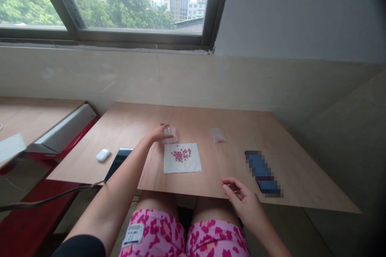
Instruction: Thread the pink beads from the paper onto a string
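Head view: many pink beads (181, 155) lie loose on the white cloth (193, 164) on the tabletop (232, 162); a few pink pieces remain in a bag (214, 132) beyond its right corner. Judged partway. Left hand (159, 133), fingers parted, touches a clear container (172, 133) behind the cloth; right hand (245, 200), half-curled, nearer and right. Grip in either: cannot tell.

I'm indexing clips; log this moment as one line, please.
left hand: at clear container | right hand: half-curled, by table edge | pink pieces: on white sheet | plastic bag: beyond sheet, rightward

Apparently "03" on the shorts (163, 229) label (133, 235) (rest blurred).
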`<state>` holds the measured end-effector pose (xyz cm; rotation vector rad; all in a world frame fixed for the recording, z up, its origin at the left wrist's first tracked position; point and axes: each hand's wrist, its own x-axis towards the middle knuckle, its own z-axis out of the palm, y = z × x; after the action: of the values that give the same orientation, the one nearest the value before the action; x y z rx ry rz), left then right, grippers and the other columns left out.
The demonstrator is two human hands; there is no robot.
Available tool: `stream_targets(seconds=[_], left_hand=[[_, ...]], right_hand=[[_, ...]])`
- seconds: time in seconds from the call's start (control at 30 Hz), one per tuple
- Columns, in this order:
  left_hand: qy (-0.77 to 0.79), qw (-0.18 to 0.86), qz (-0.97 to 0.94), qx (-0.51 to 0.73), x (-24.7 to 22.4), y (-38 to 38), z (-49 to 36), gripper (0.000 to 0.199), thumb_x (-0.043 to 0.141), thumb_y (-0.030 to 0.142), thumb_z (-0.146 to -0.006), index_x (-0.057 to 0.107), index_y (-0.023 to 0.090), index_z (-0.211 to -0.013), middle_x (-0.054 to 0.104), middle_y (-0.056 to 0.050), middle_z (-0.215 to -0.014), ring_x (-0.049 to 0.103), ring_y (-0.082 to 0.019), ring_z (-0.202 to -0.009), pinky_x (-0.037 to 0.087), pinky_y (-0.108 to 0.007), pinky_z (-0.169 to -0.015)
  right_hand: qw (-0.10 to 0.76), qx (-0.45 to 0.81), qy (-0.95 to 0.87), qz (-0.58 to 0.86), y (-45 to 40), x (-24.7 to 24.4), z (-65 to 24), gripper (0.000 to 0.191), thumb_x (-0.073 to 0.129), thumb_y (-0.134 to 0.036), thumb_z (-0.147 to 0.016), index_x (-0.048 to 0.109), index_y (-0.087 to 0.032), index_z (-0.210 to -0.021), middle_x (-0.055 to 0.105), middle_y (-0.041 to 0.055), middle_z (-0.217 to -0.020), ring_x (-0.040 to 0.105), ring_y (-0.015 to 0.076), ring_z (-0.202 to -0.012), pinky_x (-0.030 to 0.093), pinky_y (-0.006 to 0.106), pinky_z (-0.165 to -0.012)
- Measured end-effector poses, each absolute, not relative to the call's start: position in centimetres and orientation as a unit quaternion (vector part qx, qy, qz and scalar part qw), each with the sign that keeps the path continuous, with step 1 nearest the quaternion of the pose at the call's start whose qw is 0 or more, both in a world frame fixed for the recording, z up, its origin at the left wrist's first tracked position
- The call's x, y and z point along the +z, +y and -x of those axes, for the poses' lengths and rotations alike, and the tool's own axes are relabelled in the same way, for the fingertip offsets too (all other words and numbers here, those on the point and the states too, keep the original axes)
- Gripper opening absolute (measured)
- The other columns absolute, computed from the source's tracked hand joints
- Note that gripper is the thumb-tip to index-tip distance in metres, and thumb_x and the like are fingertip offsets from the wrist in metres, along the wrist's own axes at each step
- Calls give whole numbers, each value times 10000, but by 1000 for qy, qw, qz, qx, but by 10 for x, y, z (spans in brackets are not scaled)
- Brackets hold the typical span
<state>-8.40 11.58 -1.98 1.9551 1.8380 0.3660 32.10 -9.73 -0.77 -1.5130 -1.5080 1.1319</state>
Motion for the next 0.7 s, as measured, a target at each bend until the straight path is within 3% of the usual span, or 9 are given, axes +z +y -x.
stream_targets(seconds=[0.13, 0.3, 0.53, 0.7], left_hand=[[662, 218, -705, 131, -28, 126, 86, 814, 821, 543, -668, 602, 166, -1354, 498, -202, -1515, 556, -380, -1340, 423, -423, -1138], [659, 206, -705, 162, -26, 129, 82, 723, 832, 491, -666, 642, 159, -1280, 577, -195, -1408, 620, -363, -1238, 467, -436, -1089], [638, 184, -702, 257, 15, 94, 59, 559, 716, 473, -837, 602, 158, -1285, 653, -159, -1302, 625, -308, -1212, 490, -421, -1046], [530, 261, -734, 335, 46, 9, 17, 368, 676, 435, -910, 609, 210, -1193, 690, -89, -1161, 658, -245, -1053, 523, -386, -943]], right_hand=[[368, 436, -579, 582, -116, -7, -308, 433, 631, -583, -918, 735, -179, -1035, 723, 87, -908, 684, 225, -776, 555, 296, -702], [367, 400, -621, 564, -119, -1, -294, 394, 593, -551, -951, 735, -185, -980, 703, 76, -860, 666, 208, -731, 525, 275, -646], [363, 376, -665, 534, -116, 6, -289, 382, 547, -534, -986, 719, -195, -948, 686, 75, -868, 655, 208, -745, 497, 279, -631], [354, 400, -669, 518, -117, 7, -286, 413, 532, -571, -995, 717, -202, -979, 687, 74, -876, 647, 220, -746, 500, 299, -653]])
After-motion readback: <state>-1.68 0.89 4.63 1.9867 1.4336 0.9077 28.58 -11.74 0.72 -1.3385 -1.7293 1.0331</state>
